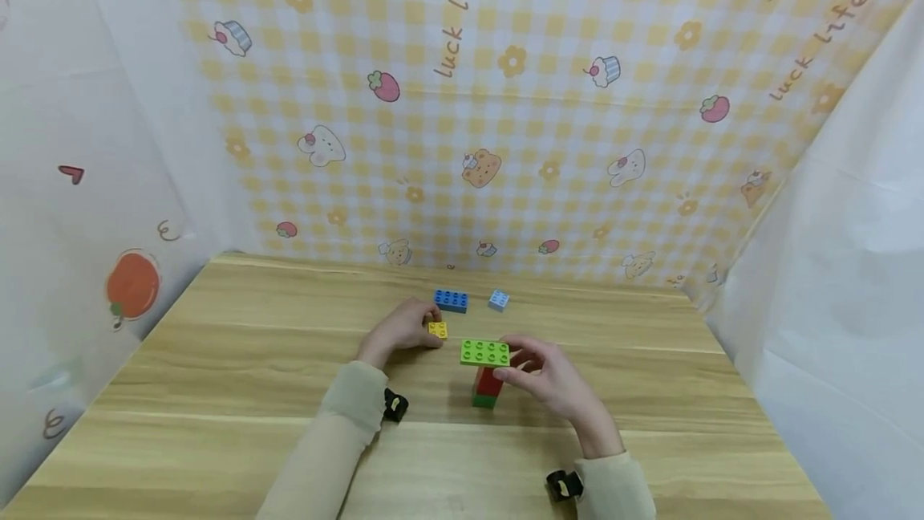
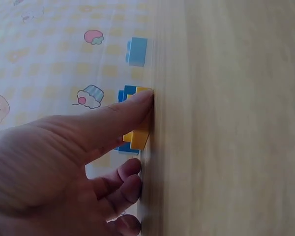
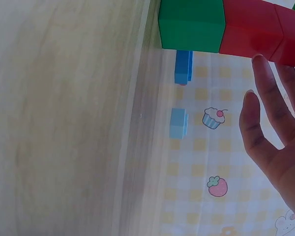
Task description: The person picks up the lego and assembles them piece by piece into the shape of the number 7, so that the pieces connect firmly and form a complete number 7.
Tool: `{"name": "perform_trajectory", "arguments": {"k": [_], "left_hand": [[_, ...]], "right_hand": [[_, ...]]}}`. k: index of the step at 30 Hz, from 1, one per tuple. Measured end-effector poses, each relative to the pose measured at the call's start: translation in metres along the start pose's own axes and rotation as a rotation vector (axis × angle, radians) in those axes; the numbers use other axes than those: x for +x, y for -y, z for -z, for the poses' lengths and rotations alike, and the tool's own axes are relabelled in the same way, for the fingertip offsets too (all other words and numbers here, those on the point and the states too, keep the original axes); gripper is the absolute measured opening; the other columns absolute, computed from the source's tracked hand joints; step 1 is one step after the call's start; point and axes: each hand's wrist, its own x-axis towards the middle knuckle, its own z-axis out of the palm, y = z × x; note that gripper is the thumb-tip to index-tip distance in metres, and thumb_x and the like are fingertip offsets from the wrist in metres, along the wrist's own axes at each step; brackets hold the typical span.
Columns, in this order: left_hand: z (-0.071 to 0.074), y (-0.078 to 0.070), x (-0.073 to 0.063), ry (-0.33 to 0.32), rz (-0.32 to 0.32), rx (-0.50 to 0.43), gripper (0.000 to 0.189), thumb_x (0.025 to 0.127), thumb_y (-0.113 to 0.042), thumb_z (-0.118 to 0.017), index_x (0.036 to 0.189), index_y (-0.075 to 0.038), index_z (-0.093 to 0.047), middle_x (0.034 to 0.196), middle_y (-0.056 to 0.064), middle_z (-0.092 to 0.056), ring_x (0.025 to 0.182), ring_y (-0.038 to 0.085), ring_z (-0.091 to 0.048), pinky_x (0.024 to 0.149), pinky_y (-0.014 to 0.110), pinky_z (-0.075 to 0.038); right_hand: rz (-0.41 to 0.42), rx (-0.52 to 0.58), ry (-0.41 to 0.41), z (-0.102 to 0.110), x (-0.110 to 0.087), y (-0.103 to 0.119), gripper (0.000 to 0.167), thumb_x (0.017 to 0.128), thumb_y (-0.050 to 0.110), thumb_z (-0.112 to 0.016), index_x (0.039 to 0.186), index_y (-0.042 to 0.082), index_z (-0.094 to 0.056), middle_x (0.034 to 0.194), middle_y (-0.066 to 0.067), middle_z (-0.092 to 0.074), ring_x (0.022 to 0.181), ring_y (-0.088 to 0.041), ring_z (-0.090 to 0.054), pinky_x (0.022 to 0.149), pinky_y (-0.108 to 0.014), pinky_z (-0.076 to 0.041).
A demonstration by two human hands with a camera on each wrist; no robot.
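Observation:
In the head view my left hand [image 1: 404,326] reaches over the table to a small yellow brick [image 1: 438,331], thumb on its near side and index finger on its far side, pinching it. The left wrist view shows the thumb across the yellow brick [image 2: 140,139], the other fingers loosely bent below. My right hand [image 1: 552,379] is beside an upright tower, its fingers loosely extended, fingertips right at the red bricks [image 3: 250,27]. The tower has a dark green brick [image 3: 191,27] at the bottom, red above, and a lime green eight-stud brick [image 1: 485,352] on top.
Behind the yellow brick lie a blue eight-stud brick [image 1: 451,301] and, to its right, a light blue four-stud brick [image 1: 499,300]. A checked cloth [image 1: 512,119] hangs along the back edge of the wooden table [image 1: 613,319]; white cloths hang on both sides.

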Motion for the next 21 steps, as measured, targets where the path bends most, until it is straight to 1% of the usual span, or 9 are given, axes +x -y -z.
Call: {"name": "perform_trajectory", "arguments": {"k": [1, 3, 6, 11, 16, 18, 21], "left_hand": [[-0.001, 0.0, 0.0, -0.004, -0.004, 0.003, 0.032, 0.077, -0.018, -0.084, 0.102, -0.007, -0.066, 0.095, 0.005, -0.058, 0.087, 0.02, -0.051, 0.08, 0.039, -0.045], [-0.001, 0.0, 0.0, -0.007, -0.014, -0.018, 0.031, 0.078, -0.018, -0.084, 0.1, -0.007, -0.066, 0.092, 0.004, -0.058, 0.085, 0.019, -0.051, 0.078, 0.037, -0.045], [0.0, 0.002, -0.002, -0.004, -0.026, -0.093, 0.03, 0.079, -0.017, -0.083, 0.101, -0.006, -0.065, 0.088, 0.002, -0.059, 0.081, 0.018, -0.052, 0.074, 0.034, -0.046], [0.002, 0.005, -0.009, -0.014, -0.023, -0.22, 0.029, 0.082, -0.017, -0.081, 0.104, -0.01, -0.064, 0.086, 0.003, -0.059, 0.078, 0.018, -0.055, 0.067, 0.032, -0.047], [0.005, 0.003, -0.015, -0.046, -0.032, -0.294, 0.032, 0.084, -0.015, -0.078, 0.114, -0.009, -0.066, 0.09, 0.003, -0.061, 0.081, 0.019, -0.056, 0.066, 0.032, -0.05], [0.005, 0.003, -0.018, -0.053, -0.054, -0.309, 0.036, 0.085, -0.015, -0.077, 0.118, -0.007, -0.066, 0.092, 0.002, -0.061, 0.082, 0.019, -0.057, 0.065, 0.032, -0.051], [0.007, 0.003, -0.022, -0.063, -0.101, -0.312, 0.037, 0.086, -0.015, -0.076, 0.12, -0.006, -0.066, 0.093, 0.002, -0.062, 0.083, 0.019, -0.058, 0.066, 0.033, -0.052]], "right_hand": [[-0.003, 0.002, -0.001, 0.0, 0.0, 0.0, 0.04, 0.089, 0.017, -0.073, 0.127, 0.009, -0.062, 0.113, -0.007, -0.065, 0.096, -0.02, -0.06, 0.081, -0.039, -0.051], [-0.009, 0.011, -0.003, 0.0, 0.001, 0.0, 0.041, 0.089, 0.015, -0.073, 0.127, 0.008, -0.062, 0.114, -0.008, -0.065, 0.097, -0.022, -0.06, 0.081, -0.041, -0.051], [-0.013, 0.018, -0.005, 0.0, 0.001, 0.0, 0.041, 0.088, 0.015, -0.074, 0.127, 0.01, -0.062, 0.113, -0.007, -0.065, 0.097, -0.022, -0.06, 0.082, -0.043, -0.051], [0.001, -0.002, 0.005, 0.0, -0.001, 0.001, 0.04, 0.089, 0.022, -0.074, 0.126, 0.011, -0.063, 0.11, -0.004, -0.066, 0.096, -0.021, -0.06, 0.081, -0.039, -0.051], [0.02, -0.006, 0.011, 0.0, -0.002, 0.001, 0.041, 0.089, 0.025, -0.073, 0.126, 0.011, -0.063, 0.111, -0.008, -0.065, 0.097, -0.025, -0.06, 0.081, -0.036, -0.051], [0.027, -0.008, 0.01, 0.001, -0.001, 0.001, 0.041, 0.09, 0.025, -0.073, 0.126, 0.01, -0.063, 0.111, -0.007, -0.065, 0.097, -0.024, -0.06, 0.081, -0.036, -0.051], [0.032, -0.016, 0.002, 0.002, -0.001, 0.0, 0.04, 0.09, 0.024, -0.073, 0.126, 0.011, -0.063, 0.109, -0.005, -0.066, 0.096, -0.022, -0.06, 0.081, -0.037, -0.051]]}}
